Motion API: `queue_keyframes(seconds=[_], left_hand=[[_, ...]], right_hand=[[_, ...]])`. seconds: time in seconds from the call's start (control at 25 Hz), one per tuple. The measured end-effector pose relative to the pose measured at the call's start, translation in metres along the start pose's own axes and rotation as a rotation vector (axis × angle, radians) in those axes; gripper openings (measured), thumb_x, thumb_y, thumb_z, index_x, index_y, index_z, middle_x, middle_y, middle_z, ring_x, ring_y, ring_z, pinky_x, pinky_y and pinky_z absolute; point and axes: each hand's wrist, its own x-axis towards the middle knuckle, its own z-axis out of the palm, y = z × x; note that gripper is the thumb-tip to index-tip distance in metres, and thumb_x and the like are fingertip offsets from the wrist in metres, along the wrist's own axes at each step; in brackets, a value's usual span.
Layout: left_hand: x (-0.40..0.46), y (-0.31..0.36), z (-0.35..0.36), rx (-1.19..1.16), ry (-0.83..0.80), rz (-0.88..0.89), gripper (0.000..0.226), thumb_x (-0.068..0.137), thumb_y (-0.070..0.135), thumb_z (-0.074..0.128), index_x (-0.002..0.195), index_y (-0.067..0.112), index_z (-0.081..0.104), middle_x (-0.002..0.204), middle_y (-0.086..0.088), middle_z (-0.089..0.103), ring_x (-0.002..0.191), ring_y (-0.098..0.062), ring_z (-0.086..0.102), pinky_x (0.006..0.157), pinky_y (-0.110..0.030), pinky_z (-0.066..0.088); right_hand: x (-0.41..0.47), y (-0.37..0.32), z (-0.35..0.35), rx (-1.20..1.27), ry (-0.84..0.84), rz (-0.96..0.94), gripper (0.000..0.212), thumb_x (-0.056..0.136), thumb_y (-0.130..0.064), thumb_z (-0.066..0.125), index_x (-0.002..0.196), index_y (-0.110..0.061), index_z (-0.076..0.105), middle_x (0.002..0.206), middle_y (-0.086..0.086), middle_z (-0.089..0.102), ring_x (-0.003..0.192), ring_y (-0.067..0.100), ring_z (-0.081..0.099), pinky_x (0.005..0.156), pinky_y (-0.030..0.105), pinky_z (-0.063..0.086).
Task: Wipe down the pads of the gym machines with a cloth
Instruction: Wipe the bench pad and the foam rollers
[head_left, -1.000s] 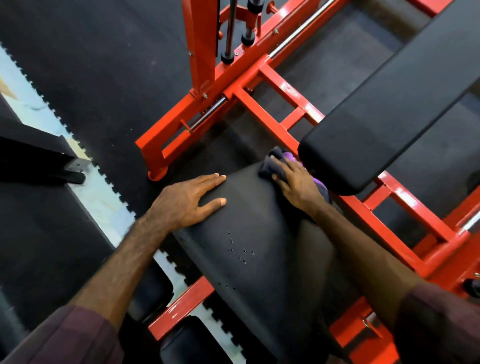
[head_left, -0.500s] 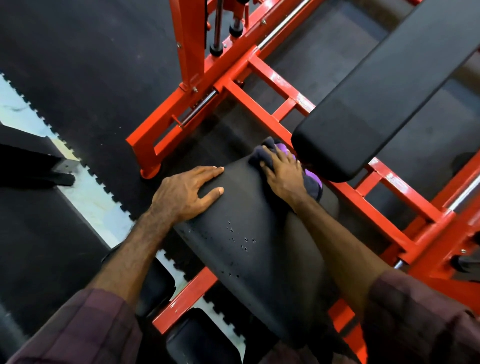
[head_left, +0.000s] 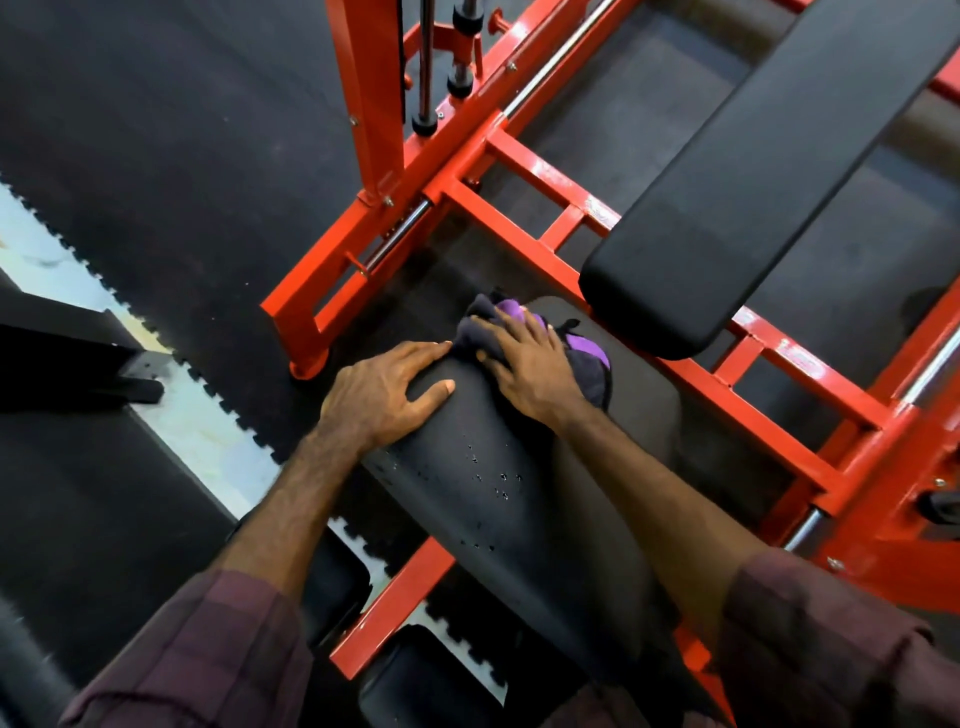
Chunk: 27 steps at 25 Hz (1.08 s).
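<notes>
Right hand (head_left: 530, 371) presses one cloth (head_left: 587, 364); two pads (head_left: 519, 499).

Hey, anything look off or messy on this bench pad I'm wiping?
Small droplets sit on the black pad, nearer you than the cloth under your right hand. That patch looks unwiped.

Both forearms reach forward, bare below dark rolled sleeves; the left hand (head_left: 382, 395) lies flat, palm down, fingers straight and together, thumb spread aside; the right hand (head_left: 530, 364) is palm down too, fingers splayed and slightly bent, pressing downward.
</notes>
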Motion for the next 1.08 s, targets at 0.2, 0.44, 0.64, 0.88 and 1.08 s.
queue_keyframes(seconds=[0.2, 0.44, 0.64, 0.88, 1.08], left_hand=[[-0.001, 0.000, -0.001, -0.003, -0.006, -0.004, 0.066, 0.094, 0.079, 0.035, 0.155, 0.053, 0.036, 0.154, 0.027, 0.047, 0.133, -0.009, 0.058, 0.097, -0.045, 0.057], [-0.001, -0.004, 0.002, -0.021, 0.006, -0.005, 0.065, 0.094, 0.076, 0.040, 0.153, 0.048, 0.041, 0.153, 0.026, 0.049, 0.133, -0.010, 0.059, 0.099, -0.045, 0.056], [-0.001, -0.002, 0.000, -0.011, -0.006, -0.004, 0.065, 0.096, 0.076, 0.040, 0.155, 0.050, 0.039, 0.154, 0.025, 0.048, 0.133, -0.012, 0.058, 0.099, -0.045, 0.055], [-0.003, -0.003, 0.002, -0.041, 0.014, -0.024, 0.066, 0.094, 0.077, 0.041, 0.153, 0.048, 0.043, 0.153, 0.025, 0.051, 0.134, -0.008, 0.058, 0.102, -0.043, 0.054], [-0.004, -0.002, 0.002, -0.029, 0.023, -0.033, 0.066, 0.093, 0.078, 0.039, 0.152, 0.049, 0.045, 0.152, 0.024, 0.052, 0.134, -0.008, 0.057, 0.102, -0.044, 0.055]], right_hand=[[-0.021, 0.033, -0.012, -0.028, -0.012, -0.022, 0.062, 0.104, -0.059, 0.031, 0.163, -0.038, 0.032, 0.174, -0.003, 0.023, 0.161, 0.030, 0.018, 0.129, 0.055, 0.015], [-0.028, 0.000, 0.003, -0.018, -0.019, -0.101, 0.065, 0.103, -0.061, 0.028, 0.164, -0.037, 0.031, 0.175, -0.007, 0.019, 0.163, 0.027, 0.010, 0.131, 0.054, 0.008], [-0.022, 0.019, -0.009, -0.011, -0.033, 0.113, 0.059, 0.108, -0.056, 0.034, 0.165, -0.042, 0.025, 0.176, -0.003, 0.016, 0.162, 0.031, 0.011, 0.130, 0.056, 0.010], [-0.086, 0.020, -0.001, -0.013, 0.000, -0.169, 0.062, 0.106, -0.059, 0.030, 0.164, -0.038, 0.028, 0.175, -0.012, 0.016, 0.163, 0.020, 0.011, 0.132, 0.050, 0.010], [-0.043, 0.003, -0.001, -0.018, -0.003, 0.165, 0.062, 0.106, -0.058, 0.031, 0.165, -0.041, 0.022, 0.176, -0.009, 0.014, 0.163, 0.027, 0.009, 0.128, 0.059, 0.013]])
